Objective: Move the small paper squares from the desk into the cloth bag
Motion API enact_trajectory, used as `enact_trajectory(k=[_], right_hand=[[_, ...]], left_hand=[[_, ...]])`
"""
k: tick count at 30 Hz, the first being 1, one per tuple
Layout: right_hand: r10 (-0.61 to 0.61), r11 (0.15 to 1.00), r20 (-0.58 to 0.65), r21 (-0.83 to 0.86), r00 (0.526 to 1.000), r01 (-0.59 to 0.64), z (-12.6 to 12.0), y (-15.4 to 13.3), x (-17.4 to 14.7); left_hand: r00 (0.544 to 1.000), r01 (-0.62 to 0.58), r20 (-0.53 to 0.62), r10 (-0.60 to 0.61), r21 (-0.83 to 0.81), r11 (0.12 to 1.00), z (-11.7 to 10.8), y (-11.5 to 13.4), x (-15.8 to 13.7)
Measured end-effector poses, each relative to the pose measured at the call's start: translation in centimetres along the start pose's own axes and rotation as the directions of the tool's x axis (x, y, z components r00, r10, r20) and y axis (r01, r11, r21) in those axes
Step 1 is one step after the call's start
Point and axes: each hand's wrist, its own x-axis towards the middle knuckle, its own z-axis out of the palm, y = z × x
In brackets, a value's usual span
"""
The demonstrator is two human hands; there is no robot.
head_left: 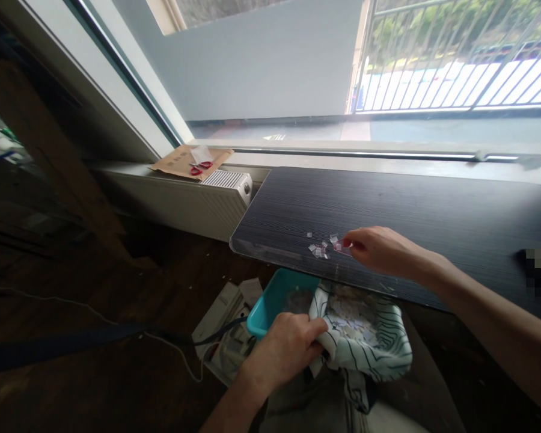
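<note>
My left hand (293,340) is closed around the near-left edge of a white cloth with wavy dark lines (369,355). The cloth lines a container on my lap, and many small pale scraps (354,319) lie in it. My right hand (379,249) is low over the dark tabletop, its thumb and fingers pinched at a small clear plastic piece with a pinkish tint (341,247). The fingertips partly hide that piece. Beside it lies a loose group of similar small clear pieces (318,250) close to the table's front edge.
A turquoise plastic bin (265,304) stands left of the cloth-lined container, under the dark table (288,204). Red-handled scissors (201,168) rest on a brown envelope (171,161) on the sill, beside a white radiator (225,198). A white cable (180,352) crosses the floor.
</note>
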Motion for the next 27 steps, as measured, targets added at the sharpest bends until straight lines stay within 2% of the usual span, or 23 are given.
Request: enact_trajectory(k=[4, 8, 11, 13, 16, 22, 27], right_hand=[[-0.045, 0.999, 0.011, 0.003, 0.999, 0.045, 0.4, -0.1, -0.1], [0.054, 0.996, 0.024, -0.068, 0.998, -0.053, -0.1, 1.6, -0.9], [0.091, 0.996, -0.040, -0.019, 0.995, -0.092, -0.5, 2.6, -0.9], [0.078, 0.997, -0.060, 0.019, 0.995, -0.077, -0.4, 2.7, -0.6], [0.037, 0.999, -0.015, 0.033, 0.999, -0.036, -0.2, 2.6, -0.4], [0.075, 0.997, -0.037, 0.025, 0.996, -0.074, -1.0, 3.9, -1.4], [0.043, 0.999, 0.001, 0.017, 0.999, -0.043, -0.7, 3.9, -1.5]], left_hand=[[1.000, 0.007, 0.010, -0.007, -0.010, 1.000, -0.1, 0.0, -0.1], [0.999, 0.028, 0.026, -0.027, -0.022, 0.999, 0.0, 0.0, -0.4], [0.999, 0.023, 0.028, -0.023, -0.019, 1.000, 0.1, 0.1, -0.2], [1.000, 0.012, 0.027, -0.012, 0.000, 1.000, 0.2, 0.3, 0.0], [0.999, -0.010, 0.031, 0.009, 0.022, 1.000, 0.2, 0.5, 0.2], [0.999, -0.024, 0.041, 0.024, 0.020, 0.999, 0.2, 0.9, 0.2], [0.998, -0.022, 0.052, 0.022, 0.003, 1.000, 0.1, 0.9, 0.3]])
